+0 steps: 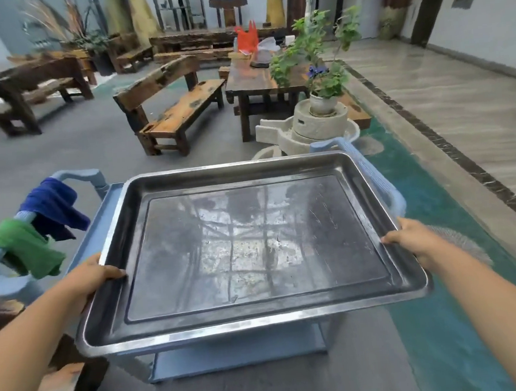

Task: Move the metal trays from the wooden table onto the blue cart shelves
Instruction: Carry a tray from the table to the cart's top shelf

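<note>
A large empty metal tray [248, 245] fills the middle of the view, held level above the top of the blue cart [109, 204]. My left hand [93, 276] grips the tray's left rim, thumb over the edge. On the opposite rim, my right hand [408, 239] holds it the same way. The tray covers most of the cart's top shelf; a lower cart shelf [238, 354] shows beneath the tray's near edge. Whether the tray touches the cart top cannot be told.
A blue cloth [53, 205] and a green cloth [23, 247] hang on the cart's left handle. A stone mill with a potted plant [321, 119] stands just beyond the cart. Wooden benches [176, 109] and tables [260, 81] stand further back. A wooden edge [0, 308] lies at lower left.
</note>
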A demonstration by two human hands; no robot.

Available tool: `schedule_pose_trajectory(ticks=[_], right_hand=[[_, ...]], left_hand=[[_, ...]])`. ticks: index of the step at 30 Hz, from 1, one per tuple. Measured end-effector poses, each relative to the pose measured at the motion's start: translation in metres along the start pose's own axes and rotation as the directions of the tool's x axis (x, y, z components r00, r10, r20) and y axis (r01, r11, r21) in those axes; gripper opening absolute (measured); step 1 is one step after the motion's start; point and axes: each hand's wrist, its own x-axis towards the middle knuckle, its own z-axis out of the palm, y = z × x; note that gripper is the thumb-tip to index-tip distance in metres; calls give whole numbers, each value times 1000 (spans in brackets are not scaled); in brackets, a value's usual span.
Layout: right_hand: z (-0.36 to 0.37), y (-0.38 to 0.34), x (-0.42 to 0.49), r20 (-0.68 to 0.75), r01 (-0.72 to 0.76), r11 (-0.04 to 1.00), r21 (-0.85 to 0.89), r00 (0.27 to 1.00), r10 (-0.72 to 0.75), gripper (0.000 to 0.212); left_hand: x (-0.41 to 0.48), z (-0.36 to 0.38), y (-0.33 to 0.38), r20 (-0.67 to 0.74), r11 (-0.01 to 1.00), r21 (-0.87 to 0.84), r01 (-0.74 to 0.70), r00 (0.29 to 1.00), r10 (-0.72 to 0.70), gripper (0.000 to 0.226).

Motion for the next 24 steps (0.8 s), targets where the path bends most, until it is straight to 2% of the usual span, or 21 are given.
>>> schedule_pose_trajectory(ticks=[3, 11, 18, 24], right_hand=[[19, -19, 31, 69, 10, 1000, -17, 998, -9, 30], [77, -59, 93, 135, 26, 999, -36, 991, -21, 33], [130, -75, 129, 71, -43, 998, -45, 996, 46, 33], [161, -80, 143, -19, -66, 994, -91, 998, 65, 24]], left_hand=[[15, -9, -4, -27, 1000, -17, 21, 999, -22, 29], [86, -31, -13, -45, 996, -53, 70, 996, -72, 27], [183, -33, -10, 13, 999, -35, 15, 1000, -14, 24], [231, -34, -11, 14, 1000, -3, 10, 1000, -10, 24]])
